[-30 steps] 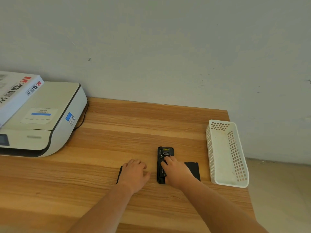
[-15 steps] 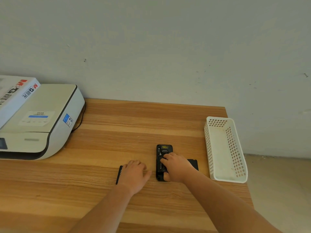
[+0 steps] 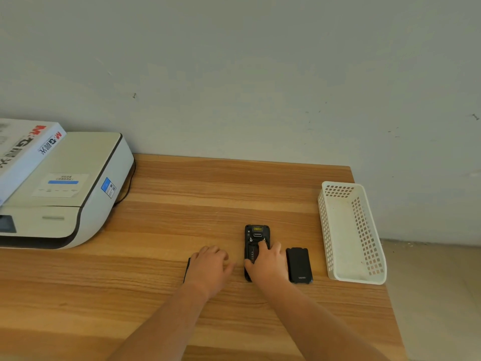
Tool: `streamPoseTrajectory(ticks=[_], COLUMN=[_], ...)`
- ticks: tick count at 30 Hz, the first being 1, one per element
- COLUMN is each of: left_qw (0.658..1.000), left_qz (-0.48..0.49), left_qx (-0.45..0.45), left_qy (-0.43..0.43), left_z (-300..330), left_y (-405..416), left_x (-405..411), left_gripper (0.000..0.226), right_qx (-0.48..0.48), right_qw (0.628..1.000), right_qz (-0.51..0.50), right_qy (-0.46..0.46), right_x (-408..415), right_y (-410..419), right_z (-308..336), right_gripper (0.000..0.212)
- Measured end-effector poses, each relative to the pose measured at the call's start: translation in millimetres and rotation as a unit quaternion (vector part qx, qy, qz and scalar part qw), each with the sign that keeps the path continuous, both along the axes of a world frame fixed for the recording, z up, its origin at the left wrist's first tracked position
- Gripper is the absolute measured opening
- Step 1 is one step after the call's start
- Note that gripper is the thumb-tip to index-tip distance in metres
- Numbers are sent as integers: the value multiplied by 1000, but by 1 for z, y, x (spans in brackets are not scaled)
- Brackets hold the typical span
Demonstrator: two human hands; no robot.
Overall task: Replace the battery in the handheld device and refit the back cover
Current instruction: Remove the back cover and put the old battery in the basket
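Device (image 3: 257,234) lies back-up on the tabletop (image 3: 208,194), near the front edge, centre-right. Its cover (image 3: 299,264) is off and lies flat just right of it, apart from it. Battery bay looks open; contacts show on the left of the bay.

Handling, my guess: device is hard black plastic, rigid, light enough for one hand, a bit slick on the wood so it may slide when pushed. Best hold is across the long sides near the lower half, keeping off the scanner window at the far end. Cover is thin, stiff but with some flex, clips likely fragile; take it by the long edges.

My right hand (image 3: 268,267) sits on the device's near half, thumb on its left edge, fingers curled over the bay with the index tip up near the bay's far end. It grips the device; whether it also holds a battery under the fingers I cannot tell.

My left hand (image 3: 209,264) rests palm-down on the tabletop left of the device, fingers loosely bent over a dark flat piece (image 3: 188,269), only its left edge showing. Probably a battery, cannot confirm. Pressing or gripping it, cannot tell.
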State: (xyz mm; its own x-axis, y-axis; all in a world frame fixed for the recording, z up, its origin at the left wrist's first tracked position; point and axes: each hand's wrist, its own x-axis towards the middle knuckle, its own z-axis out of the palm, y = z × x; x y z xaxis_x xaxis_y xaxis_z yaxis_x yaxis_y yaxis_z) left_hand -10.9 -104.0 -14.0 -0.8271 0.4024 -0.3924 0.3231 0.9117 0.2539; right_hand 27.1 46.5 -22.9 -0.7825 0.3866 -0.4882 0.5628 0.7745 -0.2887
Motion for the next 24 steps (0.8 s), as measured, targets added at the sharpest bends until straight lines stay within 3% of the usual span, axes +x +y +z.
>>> streamPoseTrajectory(ticks=[7, 12, 24], left_qw=[1000, 1000, 1000], left_qz=[13, 16, -16], left_qx=[6, 6, 1], left_qy=[1, -3, -3], left_z=[-2, 0, 22], left_y=[-1, -1, 19], left_x=[-1, -1, -8], left_gripper=[46, 50, 49], right_qx=[-6, -36, -25], right_qw=[999, 996, 994], right_qz=[-42, -73, -85], right_qy=[-30, -37, 57], right_x=[-10, -13, 5], right_y=[-8, -7, 40], right_z=[-3, 0, 44], right_gripper=[54, 66, 54])
